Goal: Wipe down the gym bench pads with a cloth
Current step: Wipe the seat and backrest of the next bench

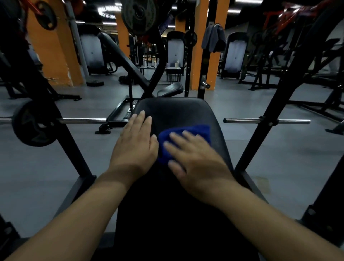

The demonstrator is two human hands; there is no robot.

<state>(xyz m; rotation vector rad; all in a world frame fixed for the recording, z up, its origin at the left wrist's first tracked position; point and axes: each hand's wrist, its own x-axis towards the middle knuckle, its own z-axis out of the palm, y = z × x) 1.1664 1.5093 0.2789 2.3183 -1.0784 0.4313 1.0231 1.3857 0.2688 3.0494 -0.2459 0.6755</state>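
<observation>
Hanging on a barbell at the far left is a black weight plate (35, 124). Next comes the left hand (136, 143), flat and released, fingers straight, resting on the left edge of the black bench pad (178, 111). Just beside it lies the blue cloth (195, 130), bunched on the middle of the pad. The right hand (201, 164) presses down on the cloth with spread, straight fingers, not curled round it; it looks blurred. Further right, a bare chrome bar (245, 120) juts from a black rack upright.

Dim gym, grey rubber floor (279, 141), orange pillars (50, 48), black weight racks (290, 89), ceiling strip lights (247, 1)
</observation>
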